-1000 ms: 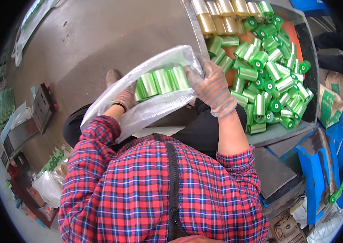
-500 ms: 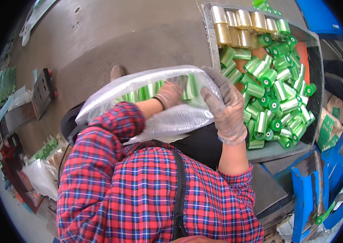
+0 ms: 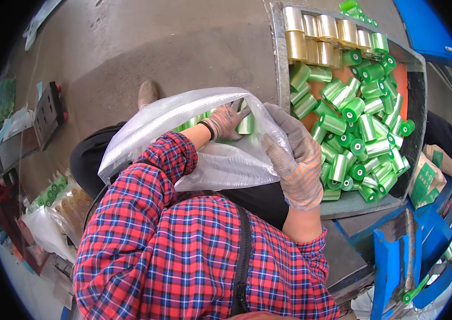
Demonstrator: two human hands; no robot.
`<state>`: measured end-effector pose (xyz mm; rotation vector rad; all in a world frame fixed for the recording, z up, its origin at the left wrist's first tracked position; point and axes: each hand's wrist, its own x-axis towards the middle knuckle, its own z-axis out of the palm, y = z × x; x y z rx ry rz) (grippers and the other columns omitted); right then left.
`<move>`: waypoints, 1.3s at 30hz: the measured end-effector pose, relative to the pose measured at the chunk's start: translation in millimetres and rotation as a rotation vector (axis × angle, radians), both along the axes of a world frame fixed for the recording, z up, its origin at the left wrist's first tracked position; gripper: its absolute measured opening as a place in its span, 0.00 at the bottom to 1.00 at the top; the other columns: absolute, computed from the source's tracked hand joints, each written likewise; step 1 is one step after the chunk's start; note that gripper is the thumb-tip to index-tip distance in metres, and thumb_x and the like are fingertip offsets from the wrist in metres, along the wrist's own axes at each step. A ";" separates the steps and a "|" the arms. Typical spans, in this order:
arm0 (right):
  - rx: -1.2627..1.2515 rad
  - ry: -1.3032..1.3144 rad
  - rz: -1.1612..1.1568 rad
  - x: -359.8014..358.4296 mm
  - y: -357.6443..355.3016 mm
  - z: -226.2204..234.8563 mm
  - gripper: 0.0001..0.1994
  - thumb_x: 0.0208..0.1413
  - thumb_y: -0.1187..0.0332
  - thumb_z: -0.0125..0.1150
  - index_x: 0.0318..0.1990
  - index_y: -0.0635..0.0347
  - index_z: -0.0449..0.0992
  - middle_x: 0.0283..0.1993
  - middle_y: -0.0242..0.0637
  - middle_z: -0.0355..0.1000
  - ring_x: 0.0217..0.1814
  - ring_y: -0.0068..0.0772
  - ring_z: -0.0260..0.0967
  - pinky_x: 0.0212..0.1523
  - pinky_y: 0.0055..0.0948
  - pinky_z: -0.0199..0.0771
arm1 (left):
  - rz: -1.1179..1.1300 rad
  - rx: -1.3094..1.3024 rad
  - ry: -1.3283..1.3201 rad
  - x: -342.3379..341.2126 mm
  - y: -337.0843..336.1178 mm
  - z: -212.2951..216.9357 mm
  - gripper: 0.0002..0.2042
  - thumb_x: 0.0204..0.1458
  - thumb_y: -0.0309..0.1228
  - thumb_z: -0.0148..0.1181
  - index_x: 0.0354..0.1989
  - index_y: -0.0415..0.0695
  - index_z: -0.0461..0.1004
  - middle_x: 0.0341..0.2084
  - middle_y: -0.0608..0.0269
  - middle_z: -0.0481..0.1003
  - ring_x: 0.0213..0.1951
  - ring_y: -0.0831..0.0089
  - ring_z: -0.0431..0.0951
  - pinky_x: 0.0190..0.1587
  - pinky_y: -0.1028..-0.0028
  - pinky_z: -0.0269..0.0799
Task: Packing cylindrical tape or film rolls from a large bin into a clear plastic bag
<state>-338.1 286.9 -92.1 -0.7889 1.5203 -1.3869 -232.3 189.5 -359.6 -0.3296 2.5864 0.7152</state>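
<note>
My left hand (image 3: 225, 121), in a worn glove, reaches into the mouth of a clear plastic bag (image 3: 220, 165) that lies across my lap. Its spread fingers rest on the green film rolls (image 3: 245, 126) inside. My right hand (image 3: 295, 162), in a grey glove, grips the bag's mouth edge and holds it up beside the tray. The metal tray (image 3: 277, 58) to my right is heaped with loose green rolls (image 3: 362, 133). A row of gold rolls (image 3: 316, 37) lies at its far end.
On the grey floor at the left lie clear bags filled with green and gold rolls (image 3: 58, 200) and a black box (image 3: 50, 109). My shoe (image 3: 147, 93) shows beyond the bag. A blue metal frame (image 3: 391, 266) and a cardboard box (image 3: 428, 178) stand at the right.
My left hand has left the bag's underside and gone in through its mouth onto the rolls. My right hand has slid down along the mouth edge. The bag has sunk lower onto my lap.
</note>
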 end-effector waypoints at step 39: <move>-0.090 -0.114 -0.098 -13.7 8.6 -7.7 0.20 0.44 0.76 0.57 0.48 0.69 0.68 0.45 0.43 0.71 0.46 0.28 0.68 0.48 0.24 0.66 | 0.284 -0.279 -0.802 102.6 -55.2 121.4 0.51 0.31 0.43 0.64 0.64 0.46 0.39 0.60 0.48 0.51 0.60 0.55 0.54 0.62 0.60 0.44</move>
